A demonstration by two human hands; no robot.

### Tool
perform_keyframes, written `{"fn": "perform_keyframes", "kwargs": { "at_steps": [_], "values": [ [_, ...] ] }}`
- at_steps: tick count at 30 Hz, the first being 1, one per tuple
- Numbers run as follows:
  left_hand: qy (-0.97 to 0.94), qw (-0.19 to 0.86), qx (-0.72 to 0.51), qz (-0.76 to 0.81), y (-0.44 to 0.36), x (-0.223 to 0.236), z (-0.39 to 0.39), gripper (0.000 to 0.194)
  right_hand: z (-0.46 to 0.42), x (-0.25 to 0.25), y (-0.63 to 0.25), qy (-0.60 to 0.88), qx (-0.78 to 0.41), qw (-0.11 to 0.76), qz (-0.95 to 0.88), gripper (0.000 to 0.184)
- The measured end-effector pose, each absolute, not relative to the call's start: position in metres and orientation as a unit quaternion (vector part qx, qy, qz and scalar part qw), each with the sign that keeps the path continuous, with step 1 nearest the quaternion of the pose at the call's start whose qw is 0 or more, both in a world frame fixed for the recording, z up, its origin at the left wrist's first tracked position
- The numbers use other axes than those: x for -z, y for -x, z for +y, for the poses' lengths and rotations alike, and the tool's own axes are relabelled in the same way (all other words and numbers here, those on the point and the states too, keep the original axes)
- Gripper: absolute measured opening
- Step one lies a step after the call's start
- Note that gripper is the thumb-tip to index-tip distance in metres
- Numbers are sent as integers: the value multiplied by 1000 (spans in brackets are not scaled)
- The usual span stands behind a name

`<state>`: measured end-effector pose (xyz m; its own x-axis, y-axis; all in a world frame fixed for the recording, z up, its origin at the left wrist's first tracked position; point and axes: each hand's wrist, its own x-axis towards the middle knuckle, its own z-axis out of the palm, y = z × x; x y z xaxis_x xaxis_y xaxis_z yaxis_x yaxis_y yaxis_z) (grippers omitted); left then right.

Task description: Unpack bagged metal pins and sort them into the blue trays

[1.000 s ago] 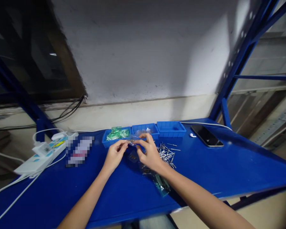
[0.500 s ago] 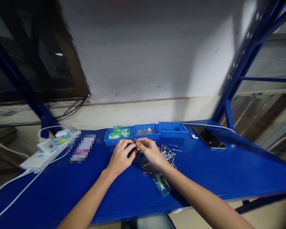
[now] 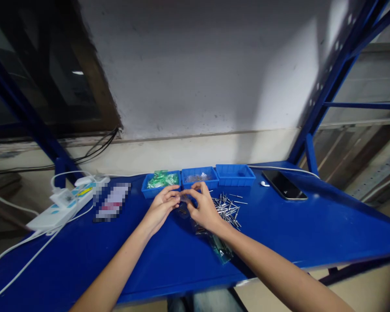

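Between my hands, in front of the blue trays, is what looks like a small clear plastic bag (image 3: 184,197). My left hand (image 3: 160,209) pinches one side of it, thumb against fingers. My right hand (image 3: 205,209) has thumb and forefinger curled round the other side. Whether anything is inside the bag is too small to tell. Just right of my right hand lies a pile of thin metal pins or bits (image 3: 229,212). Below that wrist sits a greenish clear packet (image 3: 221,251), partly covered by my forearm.
At the back stand a blue tray of green-printed packets (image 3: 162,180), a tray of clear bags (image 3: 199,177) and a third blue tray (image 3: 235,175). A phone (image 3: 284,185) and a white earbud (image 3: 264,183) lie right. A power strip (image 3: 66,203) with cables occupies the left.
My hands have drawn slightly apart, and more of the clear bag shows between them. My left fingers have straightened, and my right hand has turned and shifted a little.
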<state>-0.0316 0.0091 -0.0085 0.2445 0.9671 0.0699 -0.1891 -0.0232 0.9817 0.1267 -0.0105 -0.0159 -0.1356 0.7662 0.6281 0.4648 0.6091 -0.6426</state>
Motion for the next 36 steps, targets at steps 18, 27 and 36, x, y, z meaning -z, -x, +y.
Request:
{"fn": "perform_keyframes", "kwargs": {
  "at_steps": [18, 27, 36],
  "values": [
    [-805, 143, -442, 369, 33, 9, 5, 15, 1, 5, -129, 429, -526, 588, -440, 39],
    [-833, 68, -254, 487, 45, 28, 10, 32, 23, -31, -205, 436, -15, 819, -372, 22],
    [-795, 228, -342, 447, 34, 21, 13, 4, 23, 9, -171, 520, -15, 442, -731, 25]
  ]
}}
